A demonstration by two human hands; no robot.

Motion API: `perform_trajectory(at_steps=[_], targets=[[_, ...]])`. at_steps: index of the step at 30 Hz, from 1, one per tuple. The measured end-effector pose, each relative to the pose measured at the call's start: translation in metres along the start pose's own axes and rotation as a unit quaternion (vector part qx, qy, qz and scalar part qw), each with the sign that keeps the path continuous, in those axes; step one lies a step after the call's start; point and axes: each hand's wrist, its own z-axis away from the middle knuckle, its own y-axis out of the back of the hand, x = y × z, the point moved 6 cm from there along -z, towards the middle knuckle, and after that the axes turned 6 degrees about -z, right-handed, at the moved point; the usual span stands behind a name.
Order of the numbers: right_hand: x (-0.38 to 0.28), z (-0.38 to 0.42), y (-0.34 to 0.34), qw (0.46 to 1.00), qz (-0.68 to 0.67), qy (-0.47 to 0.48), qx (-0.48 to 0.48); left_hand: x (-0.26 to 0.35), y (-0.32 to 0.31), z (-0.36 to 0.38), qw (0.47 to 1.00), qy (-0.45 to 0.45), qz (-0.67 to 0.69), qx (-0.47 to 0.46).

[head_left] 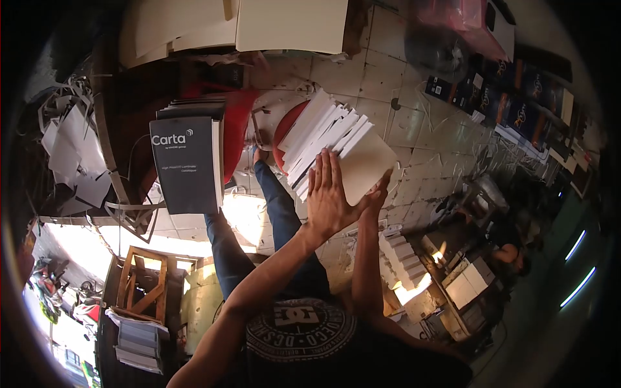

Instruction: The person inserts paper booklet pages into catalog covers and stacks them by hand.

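While the left hand (pixel 328 197) lies flat, unclenched, on the loose stack of white paper booklets (pixel 369 161) inside the round red stool's (pixel 281 137) left edge, the right (pixel 375 194) meets its corner, grip unclear; gentle, even pressure would square it best.

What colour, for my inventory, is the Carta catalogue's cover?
The cover is dark grey, in the head view.

catalogues (pixel 186 169) at left, paper stack (pixel 370 158) right, on seat (pixel 281 132)
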Motion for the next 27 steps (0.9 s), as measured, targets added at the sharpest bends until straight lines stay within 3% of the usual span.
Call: perform_trajectory(at_steps=[2,3,5,6,8,9,14,17,24,25,27], targets=[[0.000,-0.003,0.012,0.998,-0.025,-0.039,-0.030,0.003,0.012,-0.002,1.000,0.010,0.009,-0.010],[-0.008,-0.003,0.017,0.991,0.124,0.043,0.007,-0.003,0.014,-0.009,0.999,0.010,0.032,-0.009],[-0.023,-0.004,0.005,0.888,0.408,0.199,0.075,-0.016,0.021,-0.029,0.995,0.037,0.088,0.020],[-0.031,-0.003,-0.008,0.851,0.446,0.268,0.073,-0.024,0.027,-0.046,0.989,0.051,0.135,0.036],[-0.047,0.007,-0.041,0.759,0.513,0.396,0.069,-0.037,0.028,-0.092,0.972,-0.080,0.166,0.146],[-0.044,0.002,-0.051,0.766,0.519,0.378,0.042,-0.041,0.023,-0.121,0.966,0.000,0.245,0.077],[-0.022,-0.021,-0.071,0.750,0.542,0.376,0.042,-0.049,-0.031,-0.202,0.948,-0.121,0.223,-0.191],[-0.023,-0.023,-0.074,0.746,0.539,0.389,0.048,-0.051,-0.040,-0.210,0.930,-0.182,0.207,-0.242],[-0.020,-0.026,-0.073,0.735,0.546,0.398,0.057,-0.040,-0.042,-0.230,0.876,-0.210,0.159,-0.405],[-0.020,-0.026,-0.073,0.736,0.544,0.399,0.058,-0.039,-0.041,-0.231,0.877,-0.213,0.166,-0.398],[-0.021,-0.029,-0.074,0.736,0.542,0.402,0.059,-0.041,-0.034,-0.228,0.914,-0.210,0.177,-0.297]])
